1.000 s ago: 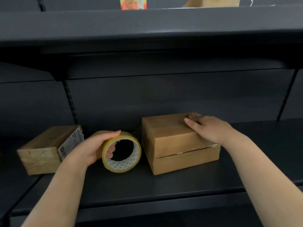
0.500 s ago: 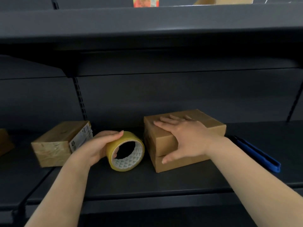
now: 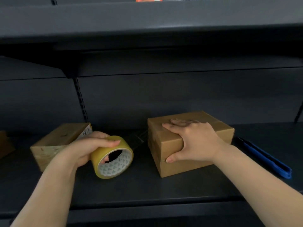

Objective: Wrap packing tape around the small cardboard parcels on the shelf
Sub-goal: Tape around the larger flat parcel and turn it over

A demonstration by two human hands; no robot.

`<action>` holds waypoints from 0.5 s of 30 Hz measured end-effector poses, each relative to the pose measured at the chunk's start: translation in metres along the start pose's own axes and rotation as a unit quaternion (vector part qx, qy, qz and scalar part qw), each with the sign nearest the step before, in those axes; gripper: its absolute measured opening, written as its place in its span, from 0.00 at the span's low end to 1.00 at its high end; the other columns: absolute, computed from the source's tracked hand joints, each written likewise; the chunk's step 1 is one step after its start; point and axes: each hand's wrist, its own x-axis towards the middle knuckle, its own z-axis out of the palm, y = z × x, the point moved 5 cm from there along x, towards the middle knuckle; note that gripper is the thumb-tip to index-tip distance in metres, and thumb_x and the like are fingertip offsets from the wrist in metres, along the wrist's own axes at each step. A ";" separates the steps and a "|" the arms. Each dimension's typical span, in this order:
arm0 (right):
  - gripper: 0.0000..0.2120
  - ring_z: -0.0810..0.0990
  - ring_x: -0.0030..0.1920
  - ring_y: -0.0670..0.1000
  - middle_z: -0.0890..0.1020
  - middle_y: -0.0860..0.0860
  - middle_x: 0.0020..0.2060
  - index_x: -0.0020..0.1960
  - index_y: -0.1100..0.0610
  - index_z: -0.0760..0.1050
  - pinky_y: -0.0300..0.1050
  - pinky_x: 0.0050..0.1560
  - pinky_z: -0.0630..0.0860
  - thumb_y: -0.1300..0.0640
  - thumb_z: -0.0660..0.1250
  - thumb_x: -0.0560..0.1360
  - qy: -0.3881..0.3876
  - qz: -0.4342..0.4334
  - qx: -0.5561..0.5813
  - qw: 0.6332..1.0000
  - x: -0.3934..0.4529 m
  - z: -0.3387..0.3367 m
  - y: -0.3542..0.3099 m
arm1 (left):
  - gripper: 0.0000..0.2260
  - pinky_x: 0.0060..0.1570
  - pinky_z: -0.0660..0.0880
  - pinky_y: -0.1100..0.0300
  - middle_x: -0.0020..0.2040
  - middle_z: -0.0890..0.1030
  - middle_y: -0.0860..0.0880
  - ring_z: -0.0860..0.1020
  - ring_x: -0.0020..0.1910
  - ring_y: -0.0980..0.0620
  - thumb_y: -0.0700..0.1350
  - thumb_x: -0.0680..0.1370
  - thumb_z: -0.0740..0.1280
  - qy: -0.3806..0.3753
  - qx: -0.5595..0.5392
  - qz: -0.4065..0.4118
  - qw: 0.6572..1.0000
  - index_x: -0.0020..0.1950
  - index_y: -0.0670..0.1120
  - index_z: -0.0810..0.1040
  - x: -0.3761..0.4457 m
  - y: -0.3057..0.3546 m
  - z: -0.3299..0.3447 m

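Left hand (image 3: 85,149) grips the yellow tape roll (image 3: 113,158): fingers curl over the top of its outer band, one fingertip visible through the core. Roll stands on edge on the dark shelf (image 3: 147,189), core facing the camera.

Right hand (image 3: 193,141) grasps the upper cardboard parcel (image 3: 218,128): fingers spread flat on its top face, thumb hooked over the near edge at the seam. This parcel sits stacked on a lower parcel (image 3: 183,167), both on the shelf just right of the tape roll, not touching it.

Behind and left of the left hand: a third parcel (image 3: 54,143) with a printed label on its end. Right of the right forearm: a blue tool (image 3: 265,158) lying on the shelf; type not discernible.
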 end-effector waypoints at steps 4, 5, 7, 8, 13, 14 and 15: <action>0.51 0.62 0.72 0.46 0.58 0.42 0.75 0.74 0.37 0.48 0.46 0.66 0.66 0.20 0.56 0.56 0.003 0.009 -0.004 1.000 -0.004 0.001 0.012 | 0.43 0.19 0.72 0.64 0.21 0.76 0.48 0.75 0.19 0.55 0.61 0.34 0.79 -0.009 -0.021 0.034 0.999 0.42 0.41 0.77 0.002 0.016 0.006; 0.52 0.63 0.71 0.45 0.59 0.41 0.74 0.74 0.36 0.48 0.45 0.64 0.68 0.19 0.52 0.53 0.009 0.014 -0.002 1.000 -0.005 0.001 0.018 | 0.39 0.19 0.72 0.64 0.21 0.75 0.47 0.74 0.19 0.54 0.61 0.36 0.80 -0.022 -0.054 0.048 0.997 0.39 0.41 0.78 0.003 0.019 0.010; 0.53 0.66 0.69 0.45 0.60 0.39 0.73 0.73 0.34 0.48 0.43 0.61 0.69 0.19 0.49 0.50 0.018 0.032 0.003 0.999 -0.010 -0.001 0.029 | 0.28 0.21 0.72 0.62 0.20 0.75 0.45 0.74 0.18 0.51 0.58 0.43 0.82 -0.064 -0.134 0.087 0.985 0.33 0.41 0.80 0.005 0.022 0.017; 0.53 0.67 0.69 0.45 0.60 0.38 0.73 0.73 0.34 0.48 0.43 0.60 0.69 0.18 0.49 0.50 0.019 0.041 0.002 0.999 -0.013 -0.002 0.034 | 0.25 0.22 0.73 0.62 0.20 0.76 0.43 0.75 0.18 0.50 0.56 0.46 0.82 -0.085 -0.167 0.108 0.976 0.32 0.42 0.81 0.005 0.023 0.019; 0.50 0.62 0.72 0.46 0.58 0.42 0.74 0.74 0.38 0.50 0.47 0.66 0.64 0.21 0.60 0.57 -0.005 0.048 0.007 0.999 -0.023 -0.007 0.025 | 0.25 0.21 0.72 0.62 0.19 0.74 0.42 0.74 0.17 0.49 0.52 0.45 0.83 -0.084 -0.155 0.085 0.981 0.33 0.41 0.79 0.009 0.015 0.017; 0.51 0.63 0.72 0.48 0.60 0.44 0.74 0.75 0.41 0.51 0.47 0.67 0.63 0.21 0.58 0.57 -0.002 0.047 0.003 0.999 -0.023 -0.008 0.019 | 0.28 0.20 0.72 0.62 0.19 0.74 0.42 0.73 0.17 0.50 0.52 0.43 0.83 -0.069 -0.139 0.070 0.985 0.34 0.40 0.78 0.009 0.010 0.016; 0.52 0.63 0.72 0.49 0.61 0.47 0.74 0.75 0.44 0.52 0.48 0.68 0.63 0.20 0.56 0.57 0.002 0.048 -0.004 0.999 -0.023 -0.008 0.012 | 0.31 0.19 0.71 0.62 0.19 0.74 0.43 0.73 0.16 0.50 0.53 0.42 0.83 -0.059 -0.133 0.062 0.988 0.36 0.39 0.76 0.009 0.006 0.013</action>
